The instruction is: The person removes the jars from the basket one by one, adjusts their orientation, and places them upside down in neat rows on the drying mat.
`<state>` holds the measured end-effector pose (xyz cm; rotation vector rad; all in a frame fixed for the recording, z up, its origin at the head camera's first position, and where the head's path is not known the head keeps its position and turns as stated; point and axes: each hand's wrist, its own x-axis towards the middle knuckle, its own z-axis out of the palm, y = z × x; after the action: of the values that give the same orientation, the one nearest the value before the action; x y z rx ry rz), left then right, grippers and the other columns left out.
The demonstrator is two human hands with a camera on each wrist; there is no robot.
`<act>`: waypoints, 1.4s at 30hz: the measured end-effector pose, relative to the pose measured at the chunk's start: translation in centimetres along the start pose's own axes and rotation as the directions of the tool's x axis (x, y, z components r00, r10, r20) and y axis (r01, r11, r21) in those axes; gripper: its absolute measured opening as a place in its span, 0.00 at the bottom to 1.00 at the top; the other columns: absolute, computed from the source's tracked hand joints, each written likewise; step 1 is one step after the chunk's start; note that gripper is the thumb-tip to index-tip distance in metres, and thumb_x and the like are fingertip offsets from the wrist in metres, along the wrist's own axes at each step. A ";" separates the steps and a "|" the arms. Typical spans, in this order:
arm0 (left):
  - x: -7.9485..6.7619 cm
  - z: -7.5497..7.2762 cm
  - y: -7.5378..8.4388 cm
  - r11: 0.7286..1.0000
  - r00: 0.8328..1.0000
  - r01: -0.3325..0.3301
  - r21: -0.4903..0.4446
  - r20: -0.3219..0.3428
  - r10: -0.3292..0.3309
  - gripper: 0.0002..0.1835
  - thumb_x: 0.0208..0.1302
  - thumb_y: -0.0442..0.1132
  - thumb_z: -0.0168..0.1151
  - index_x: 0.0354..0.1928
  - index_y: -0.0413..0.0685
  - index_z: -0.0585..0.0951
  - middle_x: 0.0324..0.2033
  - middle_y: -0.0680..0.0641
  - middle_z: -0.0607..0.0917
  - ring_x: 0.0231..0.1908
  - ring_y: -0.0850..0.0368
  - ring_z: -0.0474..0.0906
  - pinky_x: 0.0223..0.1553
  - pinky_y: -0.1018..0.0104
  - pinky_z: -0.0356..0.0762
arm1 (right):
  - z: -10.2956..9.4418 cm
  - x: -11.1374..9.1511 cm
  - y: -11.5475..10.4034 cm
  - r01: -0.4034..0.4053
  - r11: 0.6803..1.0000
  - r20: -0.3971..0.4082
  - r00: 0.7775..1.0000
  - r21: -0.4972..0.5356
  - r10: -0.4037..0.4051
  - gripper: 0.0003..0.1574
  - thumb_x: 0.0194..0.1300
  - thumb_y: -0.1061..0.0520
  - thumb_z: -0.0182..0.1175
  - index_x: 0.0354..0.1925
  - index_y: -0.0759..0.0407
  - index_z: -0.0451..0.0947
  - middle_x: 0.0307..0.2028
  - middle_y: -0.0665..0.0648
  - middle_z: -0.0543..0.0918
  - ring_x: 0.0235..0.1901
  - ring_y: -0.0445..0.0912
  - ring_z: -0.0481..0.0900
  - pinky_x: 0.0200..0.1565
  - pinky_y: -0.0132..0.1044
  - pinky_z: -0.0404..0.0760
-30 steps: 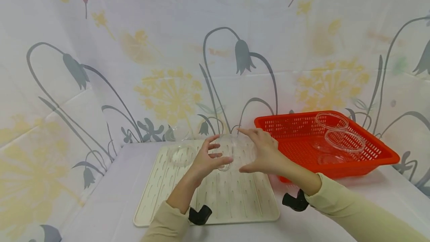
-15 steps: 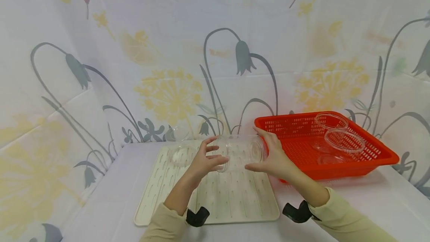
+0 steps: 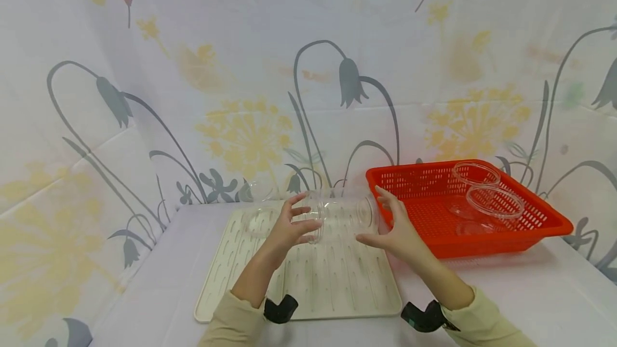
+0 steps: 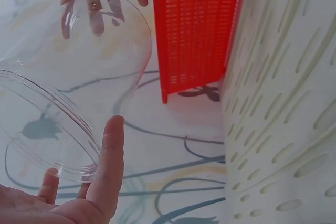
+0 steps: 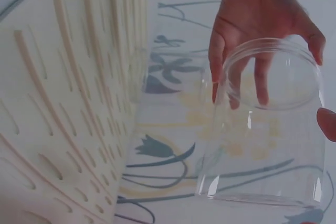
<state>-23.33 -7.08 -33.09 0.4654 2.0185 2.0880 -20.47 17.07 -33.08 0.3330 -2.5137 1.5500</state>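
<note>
A clear jar (image 3: 344, 218) lies sideways in the air over the cream ridged mat (image 3: 342, 293), between my two hands. My left hand (image 3: 289, 226) curls its fingers round the ringed rim end, which shows large in the left wrist view. At the flat base end, my right hand (image 3: 397, 229) holds the jar with thumb and fingers spread around it. The right wrist view shows the jar wall (image 5: 257, 156) with the left hand (image 5: 257, 14) behind its rim. Another clear jar (image 3: 261, 213) stands on the mat at its back left corner.
On the right is a red perforated basket (image 3: 487, 242), with clear jars (image 3: 495, 202) inside, their round rims facing up. A white cloth (image 3: 144, 283) covers the table, and a flower-printed curtain (image 3: 241, 68) hangs behind.
My right hand has moved right and now sits farther from the left hand. The jar has slid right a little and its base end shows more. My left hand has shifted slightly left.
</note>
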 end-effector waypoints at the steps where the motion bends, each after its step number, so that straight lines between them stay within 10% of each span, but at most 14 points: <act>1: 0.0 0.0 0.0 1.000 1.000 -0.002 -0.006 0.003 0.002 0.40 0.59 0.38 0.62 0.69 0.49 0.52 0.61 0.35 0.58 0.55 0.40 0.69 0.53 0.49 0.70 | 0.0 -0.1 0.0 -0.007 1.000 0.001 1.000 0.016 0.007 0.61 0.47 0.52 0.73 0.70 0.51 0.47 0.64 0.65 0.54 0.64 0.64 0.51 0.55 0.67 0.58; 16: 0.2 -0.1 -0.1 0.998 0.999 -0.034 -0.052 0.037 0.036 0.39 0.60 0.40 0.59 0.69 0.47 0.49 0.62 0.34 0.56 0.57 0.38 0.66 0.53 0.49 0.70 | 1.4 -0.3 0.9 -0.072 0.956 0.122 0.992 0.284 0.039 0.54 0.55 0.58 0.67 0.68 0.56 0.43 0.67 0.65 0.49 0.62 0.63 0.59 0.58 0.61 0.60; 27: 0.0 -0.2 -0.4 0.998 0.996 -0.015 -0.068 0.087 0.020 0.41 0.59 0.38 0.60 0.68 0.43 0.48 0.62 0.34 0.56 0.59 0.38 0.65 0.57 0.53 0.67 | 0.7 0.2 0.2 -0.051 0.955 0.088 0.996 0.293 0.026 0.51 0.57 0.60 0.64 0.68 0.56 0.44 0.66 0.67 0.52 0.60 0.63 0.64 0.56 0.57 0.66; 42: -0.2 -0.5 -1.1 0.989 0.991 -0.018 0.144 0.131 -0.001 0.40 0.57 0.37 0.64 0.67 0.40 0.53 0.65 0.39 0.62 0.64 0.41 0.57 0.58 0.44 0.60 | -0.4 1.1 -1.1 0.010 0.926 0.004 1.000 0.377 -0.012 0.46 0.61 0.63 0.58 0.68 0.59 0.42 0.62 0.65 0.54 0.59 0.58 0.64 0.47 0.29 0.74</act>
<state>-23.38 -7.63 -34.22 0.6196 2.1028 1.8697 -21.24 16.85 -31.69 0.3995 -2.1978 2.0285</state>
